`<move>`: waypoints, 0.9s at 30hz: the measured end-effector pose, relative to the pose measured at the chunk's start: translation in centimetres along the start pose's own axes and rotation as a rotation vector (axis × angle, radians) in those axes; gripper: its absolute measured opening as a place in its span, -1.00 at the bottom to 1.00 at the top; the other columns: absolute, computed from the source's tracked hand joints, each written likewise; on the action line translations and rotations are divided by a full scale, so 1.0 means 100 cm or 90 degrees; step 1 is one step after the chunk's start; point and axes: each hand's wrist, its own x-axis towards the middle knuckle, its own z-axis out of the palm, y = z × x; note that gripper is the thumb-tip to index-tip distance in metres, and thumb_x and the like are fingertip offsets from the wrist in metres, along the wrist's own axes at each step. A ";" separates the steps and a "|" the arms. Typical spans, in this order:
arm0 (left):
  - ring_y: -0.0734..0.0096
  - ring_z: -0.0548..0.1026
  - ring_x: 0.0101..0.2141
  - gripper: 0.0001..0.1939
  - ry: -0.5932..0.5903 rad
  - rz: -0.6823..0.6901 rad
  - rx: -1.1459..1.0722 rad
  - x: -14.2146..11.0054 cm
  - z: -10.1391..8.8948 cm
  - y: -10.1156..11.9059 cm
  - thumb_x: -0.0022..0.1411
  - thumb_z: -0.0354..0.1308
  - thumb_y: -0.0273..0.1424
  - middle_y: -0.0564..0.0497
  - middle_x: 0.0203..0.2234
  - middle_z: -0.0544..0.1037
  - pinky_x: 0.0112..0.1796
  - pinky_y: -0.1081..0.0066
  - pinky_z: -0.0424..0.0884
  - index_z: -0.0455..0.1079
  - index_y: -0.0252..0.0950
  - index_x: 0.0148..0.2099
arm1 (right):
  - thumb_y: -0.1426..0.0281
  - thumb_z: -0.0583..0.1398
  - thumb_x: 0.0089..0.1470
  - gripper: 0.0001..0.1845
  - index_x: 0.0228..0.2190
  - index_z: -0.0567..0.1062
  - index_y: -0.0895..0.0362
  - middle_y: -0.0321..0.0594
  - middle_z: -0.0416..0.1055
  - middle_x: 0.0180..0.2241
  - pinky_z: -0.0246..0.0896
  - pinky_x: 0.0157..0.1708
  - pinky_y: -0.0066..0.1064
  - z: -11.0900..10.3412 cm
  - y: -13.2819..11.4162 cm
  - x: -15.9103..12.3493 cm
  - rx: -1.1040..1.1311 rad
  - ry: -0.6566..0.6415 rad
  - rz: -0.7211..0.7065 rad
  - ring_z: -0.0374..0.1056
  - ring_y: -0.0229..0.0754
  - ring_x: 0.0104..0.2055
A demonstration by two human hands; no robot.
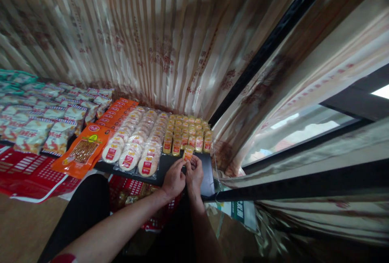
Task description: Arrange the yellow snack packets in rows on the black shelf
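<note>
Two bare hands grasp a small gold packet (188, 153) over a dark shelf (207, 169).
Left hand (174, 180) and right hand (195, 171) pinch its near end between fingertips, just near of rows of similar packets (185, 127); round white crackers (146, 166) lie left. The step appears to be handling this one packet; moving it calls for a light grip, clear of the rows.

Left hand (174, 180) and right hand (195, 172) pinching golden packet (188, 152), similar packets (199, 140) behind, wrapped white crackers (130, 157) alongside
</note>
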 end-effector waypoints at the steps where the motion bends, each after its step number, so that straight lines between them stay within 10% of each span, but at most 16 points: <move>1: 0.32 0.31 0.06 -0.46 0.002 0.003 0.004 0.001 0.001 -0.001 -0.08 -0.14 -0.73 -0.19 0.00 0.40 0.09 0.20 0.24 0.30 -0.41 -0.02 | 0.27 0.11 -0.04 -0.68 -0.23 0.36 0.16 -0.11 0.43 -0.26 0.28 -0.26 -0.32 0.000 0.000 0.001 0.006 0.000 -0.003 0.39 -0.18 -0.28; 27: 0.27 0.27 0.07 -0.52 0.005 0.041 0.114 0.023 -0.023 -0.019 -0.01 -0.12 -0.67 -0.16 0.02 0.36 0.10 0.15 0.21 0.31 -0.38 -0.02 | 0.26 0.10 -0.05 -0.64 -0.19 0.37 0.16 -0.12 0.44 -0.26 0.28 -0.28 -0.34 0.022 0.011 0.027 -0.010 0.012 -0.027 0.37 -0.18 -0.27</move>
